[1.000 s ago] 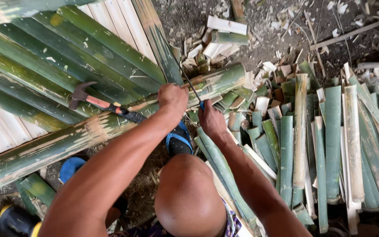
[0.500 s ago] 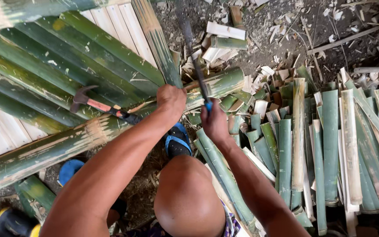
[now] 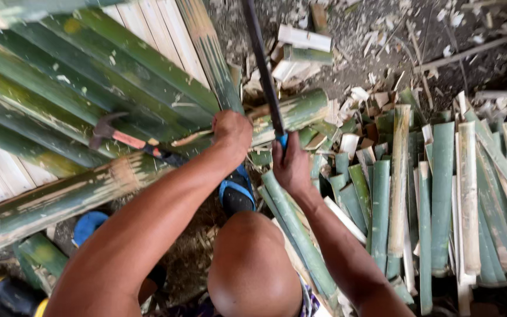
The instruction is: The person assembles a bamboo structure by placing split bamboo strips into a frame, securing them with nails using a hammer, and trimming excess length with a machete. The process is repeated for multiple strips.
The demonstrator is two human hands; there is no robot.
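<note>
Gripping a long dark blade [image 3: 260, 64] by its blue handle with the right hand [image 3: 291, 166], fingers wrapped shut around the grip, blade pointing up and away toward the far edge of the ground; pressing the left hand [image 3: 233, 132] down on the thick green bamboo pole [image 3: 148, 170], fingers curled closed over its top, just beside the blade; lying across the pole near its cut end [image 3: 300, 108], with a claw hammer [image 3: 133, 142] resting on it to the left; standing in a blue sandal [image 3: 237, 191] just under the pole; showing split green bamboo strips [image 3: 441, 194] laid side by side to the right, whole bamboo poles [image 3: 48, 76] stacked at the left, and pale chips [image 3: 347, 35] scattered over the dirt at the far side.
</note>
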